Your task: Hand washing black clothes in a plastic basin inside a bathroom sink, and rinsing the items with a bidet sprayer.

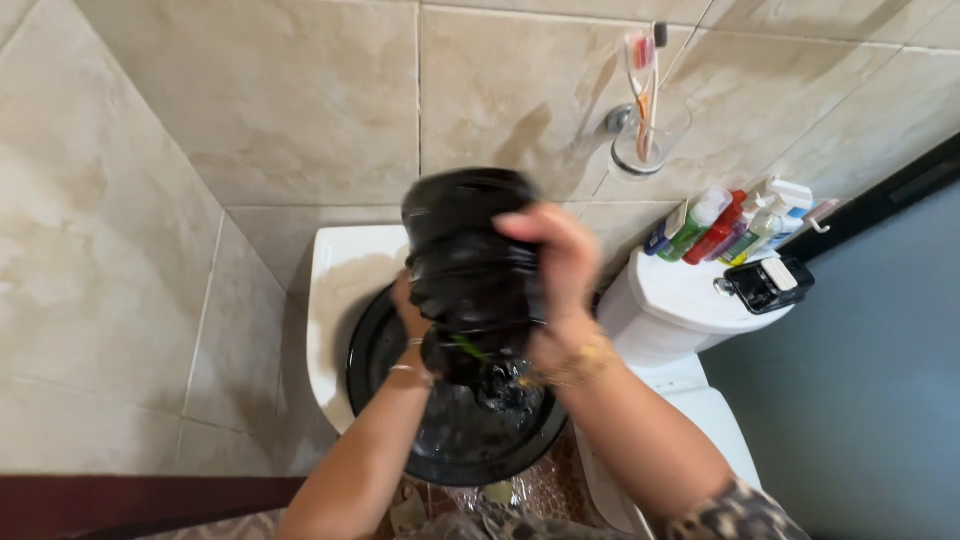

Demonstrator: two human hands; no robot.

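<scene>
I hold a bundled black plastic bag (pixel 466 250) up over a round black bin (pixel 380 350) lined with more black plastic. My right hand (pixel 560 275) grips the bundle's right side, fingers wrapped over the top. My left hand (pixel 410 315) clasps its lower left side, mostly hidden behind the bundle. The bag's lower end hangs into the bin's opening. Both wrists wear thin gold bracelets.
The bin sits against a white sink (pixel 345 270) by a beige tiled wall. A white toilet tank (pixel 680 300) on the right carries several bottles (pixel 720 225) and a small black device (pixel 768 283). A wall-mounted glass (pixel 645 140) holds toothbrushes.
</scene>
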